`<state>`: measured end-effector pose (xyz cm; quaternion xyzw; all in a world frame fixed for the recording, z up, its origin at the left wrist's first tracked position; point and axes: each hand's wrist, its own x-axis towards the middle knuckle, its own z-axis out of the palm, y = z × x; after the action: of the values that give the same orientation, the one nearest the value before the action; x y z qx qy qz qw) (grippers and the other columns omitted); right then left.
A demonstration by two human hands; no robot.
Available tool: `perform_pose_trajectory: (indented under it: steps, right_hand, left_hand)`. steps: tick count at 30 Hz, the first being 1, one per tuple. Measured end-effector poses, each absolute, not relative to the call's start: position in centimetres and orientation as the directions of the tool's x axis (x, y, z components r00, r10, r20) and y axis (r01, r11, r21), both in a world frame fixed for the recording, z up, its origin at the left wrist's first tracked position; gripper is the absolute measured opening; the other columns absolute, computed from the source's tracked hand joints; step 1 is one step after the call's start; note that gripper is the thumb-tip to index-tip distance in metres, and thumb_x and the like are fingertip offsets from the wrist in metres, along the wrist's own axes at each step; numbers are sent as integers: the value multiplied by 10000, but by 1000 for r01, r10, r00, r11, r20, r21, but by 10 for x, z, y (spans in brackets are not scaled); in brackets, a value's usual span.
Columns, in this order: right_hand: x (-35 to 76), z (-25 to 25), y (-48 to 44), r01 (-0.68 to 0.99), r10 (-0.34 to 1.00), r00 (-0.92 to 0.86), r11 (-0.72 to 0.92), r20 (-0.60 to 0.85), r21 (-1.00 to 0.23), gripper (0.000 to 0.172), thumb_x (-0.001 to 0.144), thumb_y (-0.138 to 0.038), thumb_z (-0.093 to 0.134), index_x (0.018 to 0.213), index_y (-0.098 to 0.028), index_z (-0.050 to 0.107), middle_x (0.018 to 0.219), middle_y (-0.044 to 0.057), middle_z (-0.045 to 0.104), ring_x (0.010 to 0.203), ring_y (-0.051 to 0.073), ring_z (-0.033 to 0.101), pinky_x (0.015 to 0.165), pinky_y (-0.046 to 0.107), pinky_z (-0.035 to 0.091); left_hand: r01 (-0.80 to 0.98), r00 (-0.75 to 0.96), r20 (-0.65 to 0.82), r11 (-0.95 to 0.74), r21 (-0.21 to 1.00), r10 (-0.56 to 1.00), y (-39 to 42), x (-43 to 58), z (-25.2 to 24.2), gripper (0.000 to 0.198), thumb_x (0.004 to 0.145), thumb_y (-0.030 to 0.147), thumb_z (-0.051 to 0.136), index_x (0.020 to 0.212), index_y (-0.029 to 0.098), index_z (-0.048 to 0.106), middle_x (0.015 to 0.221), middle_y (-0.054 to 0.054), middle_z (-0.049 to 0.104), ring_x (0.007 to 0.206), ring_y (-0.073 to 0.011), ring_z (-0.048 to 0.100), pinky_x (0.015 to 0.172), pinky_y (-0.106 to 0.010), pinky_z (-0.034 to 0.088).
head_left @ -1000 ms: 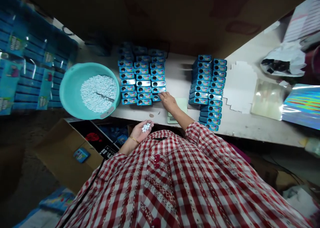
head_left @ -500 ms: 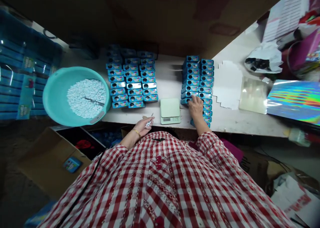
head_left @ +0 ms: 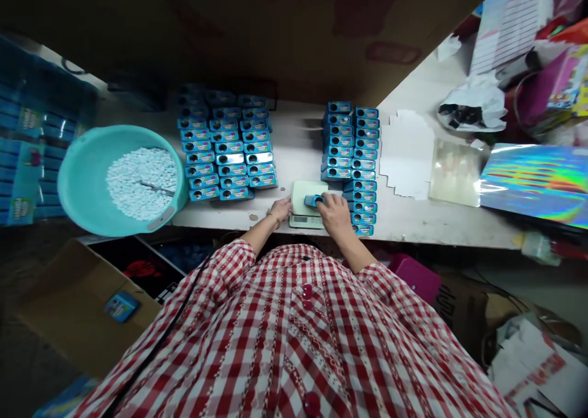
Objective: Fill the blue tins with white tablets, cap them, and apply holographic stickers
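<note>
My right hand [head_left: 335,213] grips a small blue tin [head_left: 314,201] over the plate of a pale green kitchen scale [head_left: 303,191]. The tin has a dark round opening on top; I cannot tell whether it rests on the plate. At the scale's left edge is my left hand [head_left: 281,209], fingers curled inward. It held small white pellets a moment ago; its palm is hidden now. A turquoise basin [head_left: 80,179] at the left holds a heap of white pellets [head_left: 142,176] with a dark stick-like utensil [head_left: 156,188] lying in it.
Rows of blue tins [head_left: 232,171] stand left of the scale, and two more rows [head_left: 365,166] stand right of it. White card sheets [head_left: 407,155] and a shiny iridescent sheet [head_left: 533,179] lie farther right. A large cardboard box [head_left: 275,38] overhangs the table's back.
My right hand has taken a tin from the front of the right-hand rows and brought it left over the scale. My left hand has moved up and right to the scale's edge.
</note>
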<state>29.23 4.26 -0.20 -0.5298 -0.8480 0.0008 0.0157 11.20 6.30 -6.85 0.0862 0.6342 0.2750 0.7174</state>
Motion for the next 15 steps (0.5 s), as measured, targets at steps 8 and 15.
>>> perform_pose_trajectory:
  steps: [8,15]
  right_hand:
    - [307,-1,62,818,876,-476,472,73,-329,268,905,-307,483,1101,-187,620,1191,118,586,1043,248,484,868,392,384]
    - [280,16,14,635,758,-652,535,-15,-557,264,905,-283,482,1101,-170,618,1072,109,612,983,209,541,864,348,461]
  left_hand:
    - [-665,154,-869,700,261,470,40,81,-34,139,836,118,486,816,78,617,585,-41,580,452,-56,498,365,-122,328]
    - [-674,350,-849,736,66,397,0,87,-10,254,877,126,400,904,57,642,733,-110,677,729,-163,659,725,-291,538]
